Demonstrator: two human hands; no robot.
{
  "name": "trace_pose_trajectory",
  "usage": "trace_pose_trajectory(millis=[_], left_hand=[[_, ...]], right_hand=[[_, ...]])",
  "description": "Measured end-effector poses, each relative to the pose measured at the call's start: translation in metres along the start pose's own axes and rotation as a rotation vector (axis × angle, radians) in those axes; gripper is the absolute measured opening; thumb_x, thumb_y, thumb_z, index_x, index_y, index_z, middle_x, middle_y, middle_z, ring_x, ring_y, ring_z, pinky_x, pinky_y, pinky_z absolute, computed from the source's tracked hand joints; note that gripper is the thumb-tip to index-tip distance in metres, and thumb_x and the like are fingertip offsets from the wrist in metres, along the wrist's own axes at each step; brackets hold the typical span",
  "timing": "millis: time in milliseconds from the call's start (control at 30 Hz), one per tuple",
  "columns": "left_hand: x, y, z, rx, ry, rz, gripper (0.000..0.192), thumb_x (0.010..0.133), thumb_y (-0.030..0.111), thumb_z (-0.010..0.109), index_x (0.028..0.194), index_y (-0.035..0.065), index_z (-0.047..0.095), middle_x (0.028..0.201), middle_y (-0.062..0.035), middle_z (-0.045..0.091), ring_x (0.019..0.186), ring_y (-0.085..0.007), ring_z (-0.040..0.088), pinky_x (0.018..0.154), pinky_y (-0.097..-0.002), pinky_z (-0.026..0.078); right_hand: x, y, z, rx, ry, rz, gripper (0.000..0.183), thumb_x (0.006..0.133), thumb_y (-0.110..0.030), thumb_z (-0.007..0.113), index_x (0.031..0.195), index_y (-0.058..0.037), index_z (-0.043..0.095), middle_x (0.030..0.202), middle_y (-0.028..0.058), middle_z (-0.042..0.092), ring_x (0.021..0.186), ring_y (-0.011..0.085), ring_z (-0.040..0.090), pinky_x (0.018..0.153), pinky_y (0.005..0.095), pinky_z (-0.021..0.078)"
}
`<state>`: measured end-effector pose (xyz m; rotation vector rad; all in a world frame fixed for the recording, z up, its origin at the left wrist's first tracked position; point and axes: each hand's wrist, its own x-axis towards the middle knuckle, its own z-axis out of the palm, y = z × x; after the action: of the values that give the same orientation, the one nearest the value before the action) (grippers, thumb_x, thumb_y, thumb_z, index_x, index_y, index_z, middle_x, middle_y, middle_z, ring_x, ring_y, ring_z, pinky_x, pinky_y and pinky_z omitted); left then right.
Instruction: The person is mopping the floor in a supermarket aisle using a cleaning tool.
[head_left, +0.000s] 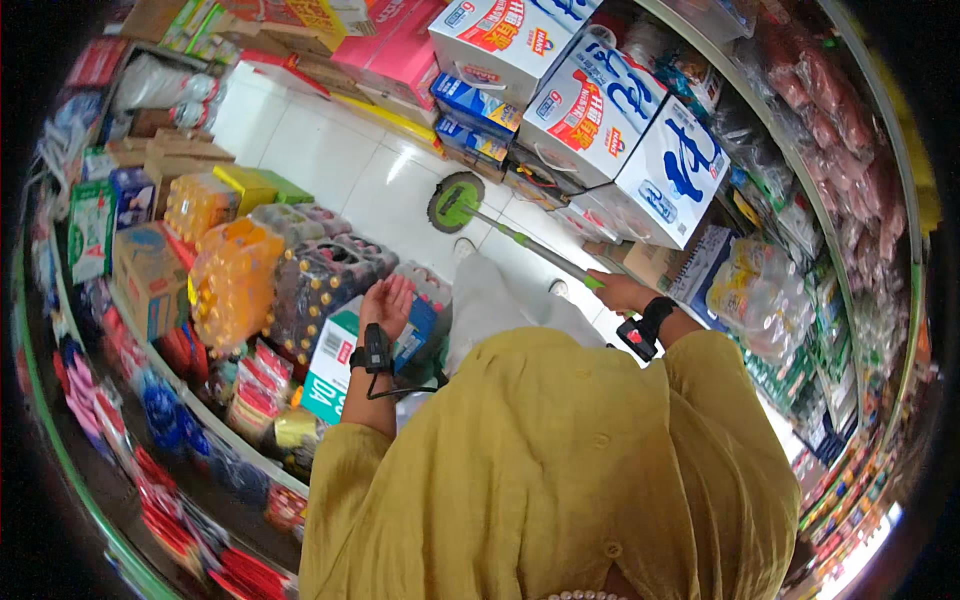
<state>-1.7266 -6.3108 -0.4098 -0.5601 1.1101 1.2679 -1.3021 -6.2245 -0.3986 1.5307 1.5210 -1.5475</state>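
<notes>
My right hand (621, 291) is closed around the grey and green handle of a floor mop (551, 259). The mop's round green head (455, 202), with a dark fringe, lies flat on the white tiled floor (360, 176) ahead of my feet. Held palm up with loosely curled fingers, my left hand (387, 306) has nothing in it. Below it are a white and green carton (337, 360) and shrink-wrapped packs of dark bottles (322, 285). Both wrists wear black straps with small devices.
Packs of orange drink bottles (234, 274) and a brown carton (150, 277) line the left side. Stacked white drink cartons (592, 109) crowd the right, above blue boxes (472, 105). A pink carton (390, 56) stands farther ahead. Shelves of bagged goods (832, 112) curve along the right rim.
</notes>
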Motion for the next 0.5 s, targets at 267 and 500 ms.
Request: trace_pose_trajectory(millis=[267, 500], left_hand=[[0.003, -0.136, 0.012, -0.189, -0.01, -0.116, 0.021, 0.078, 0.012, 0.047, 0.095, -0.001, 0.048, 0.1, -0.0124, 0.054, 0.096, -0.0271, 0.051, 0.084, -0.0368, 0.042], [-0.017, -0.202, 0.038, -0.071, 0.036, -0.19, 0.019, 0.082, 0.016, 0.044, 0.095, 0.0033, 0.048, 0.099, -0.0091, 0.054, 0.093, -0.0243, 0.053, 0.076, -0.0338, 0.045]], right_hand=[[-0.045, 0.118, -0.001, 0.267, -0.073, -0.047, 0.051, 0.083, -0.023, 0.049, 0.129, -0.0206, 0.027, 0.061, 0.0046, 0.052, 0.045, 0.0104, 0.047, 0.042, 0.0251, 0.0418], [-0.081, 0.182, 0.006, 0.221, 0.081, -0.011, 0.064, 0.07, -0.007, 0.06, 0.126, -0.0181, 0.034, 0.068, 0.0053, 0.054, 0.046, 0.0101, 0.046, 0.042, 0.0239, 0.0405]])
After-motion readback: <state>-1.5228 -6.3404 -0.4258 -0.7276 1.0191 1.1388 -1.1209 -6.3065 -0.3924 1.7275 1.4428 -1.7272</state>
